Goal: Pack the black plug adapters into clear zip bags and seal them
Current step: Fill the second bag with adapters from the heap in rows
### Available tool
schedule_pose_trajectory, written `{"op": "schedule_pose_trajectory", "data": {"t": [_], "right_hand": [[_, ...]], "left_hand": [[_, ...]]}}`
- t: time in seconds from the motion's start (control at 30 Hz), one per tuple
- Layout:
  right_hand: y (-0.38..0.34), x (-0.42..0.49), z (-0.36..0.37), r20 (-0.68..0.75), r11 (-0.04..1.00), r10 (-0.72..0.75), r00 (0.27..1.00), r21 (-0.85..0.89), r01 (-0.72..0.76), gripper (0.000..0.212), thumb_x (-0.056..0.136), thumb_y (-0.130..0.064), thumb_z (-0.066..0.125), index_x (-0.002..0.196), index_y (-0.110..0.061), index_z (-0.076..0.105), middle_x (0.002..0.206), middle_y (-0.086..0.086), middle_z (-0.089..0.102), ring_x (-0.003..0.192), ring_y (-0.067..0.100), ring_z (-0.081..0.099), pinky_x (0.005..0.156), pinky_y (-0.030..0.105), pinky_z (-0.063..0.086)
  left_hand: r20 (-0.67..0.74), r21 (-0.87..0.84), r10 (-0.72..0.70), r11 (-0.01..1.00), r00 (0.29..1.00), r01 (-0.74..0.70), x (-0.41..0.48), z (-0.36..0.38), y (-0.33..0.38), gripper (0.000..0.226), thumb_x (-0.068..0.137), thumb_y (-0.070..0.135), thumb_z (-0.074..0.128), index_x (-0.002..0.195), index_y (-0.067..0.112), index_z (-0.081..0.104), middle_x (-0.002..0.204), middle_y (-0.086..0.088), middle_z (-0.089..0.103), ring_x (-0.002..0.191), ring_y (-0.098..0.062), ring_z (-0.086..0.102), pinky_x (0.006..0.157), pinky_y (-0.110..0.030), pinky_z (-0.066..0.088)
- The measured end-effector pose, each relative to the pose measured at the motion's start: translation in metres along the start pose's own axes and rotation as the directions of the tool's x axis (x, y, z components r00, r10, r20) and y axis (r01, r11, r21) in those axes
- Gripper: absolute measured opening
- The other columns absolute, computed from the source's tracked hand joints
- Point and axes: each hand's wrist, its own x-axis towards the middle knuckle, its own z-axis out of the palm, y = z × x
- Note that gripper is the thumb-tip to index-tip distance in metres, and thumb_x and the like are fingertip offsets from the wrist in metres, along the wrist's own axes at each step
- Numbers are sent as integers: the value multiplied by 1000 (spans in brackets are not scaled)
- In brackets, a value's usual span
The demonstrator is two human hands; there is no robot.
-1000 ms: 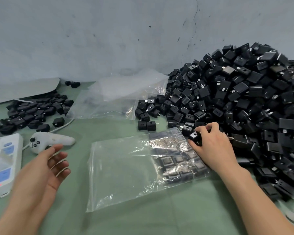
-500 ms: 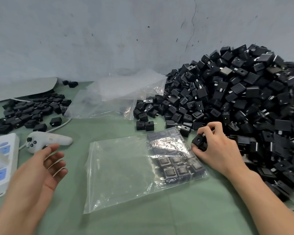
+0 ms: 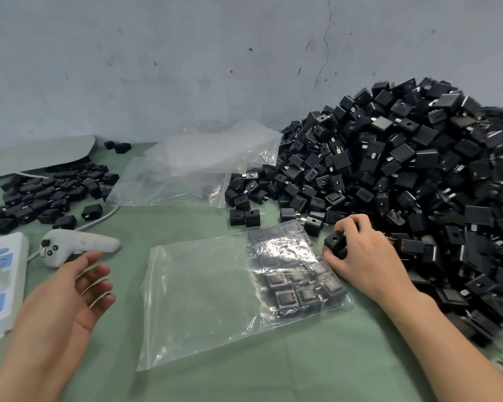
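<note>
Presently, right hand [image 3: 363, 253] grips black adapters [image 3: 336, 242] beside the zip bag [image 3: 215, 294], left hand [image 3: 70, 288] hovers spread, empty; unheld, the bag could slide during loading, scattering adapters

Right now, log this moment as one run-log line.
right hand grips black plug adapter at adapter pile edge | left hand open, empty | clear zip bag lying flat | bagged adapters at end nearest right hand

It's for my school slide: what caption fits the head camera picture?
Right hand grips a black plug adapter beside a part-filled clear zip bag; left hand open near a white controller.
</note>
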Motion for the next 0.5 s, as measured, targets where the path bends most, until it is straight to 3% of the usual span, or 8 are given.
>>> {"op": "schedule_pose_trajectory", "data": {"t": [0.13,0.3,0.5], "right_hand": [[0,1,0,-29,981,101,994,171,-94,43,83,-49,63,112,-20,49,113,-3,43,68,25,54,61,35,44],[-3,5,-3,-98,882,228,969,442,-163,38,84,-44,66,111,-25,46,111,-9,42,72,13,58,63,37,50],[-4,6,-4,-110,822,259,960,546,-160,36,84,-44,66,108,-30,44,107,-11,42,82,2,57,64,33,49]], "left_hand": [[6,-7,-16,1000,1000,16,0,4,-2,19,101,25,47,92,25,64,58,12,64,43,-1,57,46,-12,50],[20,-35,-36,999,999,36,-3,8,-3,19,101,24,48,92,24,64,59,10,64,44,-3,57,46,-14,50],[29,-55,-54,997,998,56,-5,15,-2,19,101,25,49,92,24,65,59,11,64,44,-3,57,46,-13,49]]}}
